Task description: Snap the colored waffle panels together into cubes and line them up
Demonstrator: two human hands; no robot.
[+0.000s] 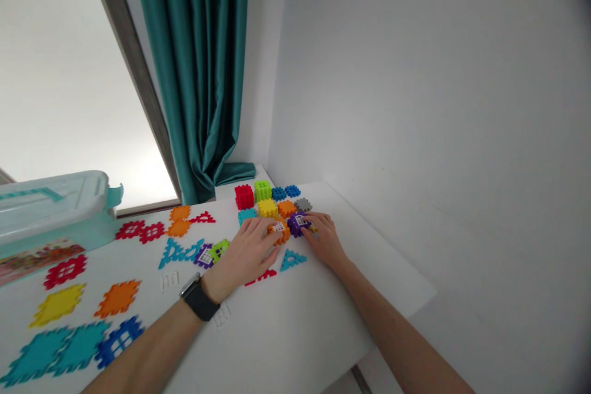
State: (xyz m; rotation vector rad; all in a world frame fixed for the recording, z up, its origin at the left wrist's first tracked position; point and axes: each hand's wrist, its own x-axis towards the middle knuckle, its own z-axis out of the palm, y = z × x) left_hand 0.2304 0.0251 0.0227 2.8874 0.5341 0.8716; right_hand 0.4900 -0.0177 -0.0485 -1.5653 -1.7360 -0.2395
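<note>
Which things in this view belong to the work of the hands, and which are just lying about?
Belonging to the work:
left hand, on orange block
right hand, on purple block
red cube
green cube

Lying about:
plastic box
flat blue piece
flat yellow piece
curtain
</note>
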